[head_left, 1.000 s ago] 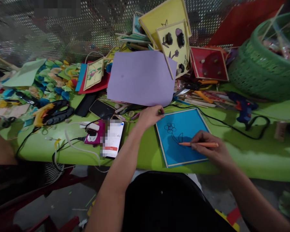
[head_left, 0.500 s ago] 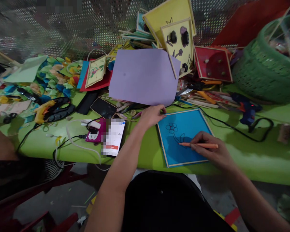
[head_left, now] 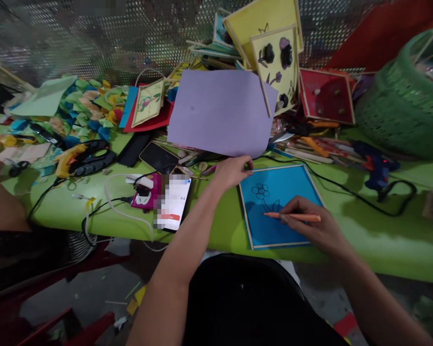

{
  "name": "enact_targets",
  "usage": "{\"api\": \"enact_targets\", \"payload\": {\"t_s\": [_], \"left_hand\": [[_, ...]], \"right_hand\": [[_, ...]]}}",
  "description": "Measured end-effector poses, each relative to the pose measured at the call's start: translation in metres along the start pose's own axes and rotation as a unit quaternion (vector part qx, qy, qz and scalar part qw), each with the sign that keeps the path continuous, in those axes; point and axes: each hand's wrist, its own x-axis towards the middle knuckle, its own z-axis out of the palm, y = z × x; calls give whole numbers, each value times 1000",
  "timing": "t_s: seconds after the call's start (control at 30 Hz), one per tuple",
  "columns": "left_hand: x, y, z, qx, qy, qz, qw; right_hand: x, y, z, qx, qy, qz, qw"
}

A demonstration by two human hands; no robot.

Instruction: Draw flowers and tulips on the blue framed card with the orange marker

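A blue framed panel (head_left: 292, 185) with thin wooden strips along its edges lies on the green table. Drawn on it in dark lines are a flower (head_left: 260, 191) and part of a stem with leaves. My right hand (head_left: 308, 218) is closed around an orange marker (head_left: 303, 217), whose tip touches the blue surface near the stem. At the panel's upper left corner is my left hand (head_left: 234, 170), fingers bent and fingertips against the corner; part of its grip is hidden.
A purple sheet (head_left: 222, 110) leans behind my left hand. Left of my forearm lie a lit phone (head_left: 175, 202) and a purple power socket (head_left: 144, 194). A blue glue gun (head_left: 377, 166) with its cord and a green basket (head_left: 393, 105) are at right. Another person's arm (head_left: 2, 202) is at far left.
The marker tip has shifted slightly left and down along the stem. My left hand stays at the corner. The whole view has swung a little, moving most things rightward.
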Motion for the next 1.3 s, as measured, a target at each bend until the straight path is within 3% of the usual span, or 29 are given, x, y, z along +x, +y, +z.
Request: {"api": "enact_targets", "payload": {"t_s": [0.83,1.3], "left_hand": [[-1,1,1,17,-1,-1,1000],[-1,1,-1,7,-13,1,1000]], "right_hand": [[10,-9,25,-15,-22,-16,1000],[6,-10,19,-26,-18,8,999]]}}
